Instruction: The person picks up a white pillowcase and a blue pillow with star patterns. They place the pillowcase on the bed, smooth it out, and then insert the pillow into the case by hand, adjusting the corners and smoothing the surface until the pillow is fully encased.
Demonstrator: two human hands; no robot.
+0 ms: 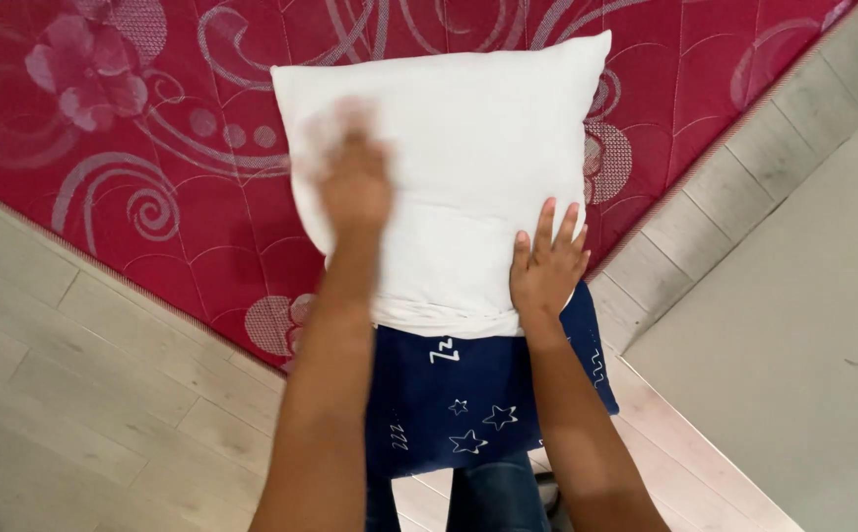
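A white pillow (468, 148) lies on the corner of a red patterned mattress (153, 148). Its near end sits inside a dark blue pillowcase with white stars (468, 394) that hangs off the mattress corner toward me. My left hand (355, 182) is blurred with motion and rests on the left part of the pillow; its fingers are hard to make out. My right hand (547, 261) lies flat with fingers spread on the pillow's lower right edge, just above the pillowcase opening.
Light wooden floor (74, 394) lies to the left and below the mattress. A pale grey surface (803, 345) fills the right side beyond a strip of floor. My jeans-clad legs (488, 498) show under the pillowcase.
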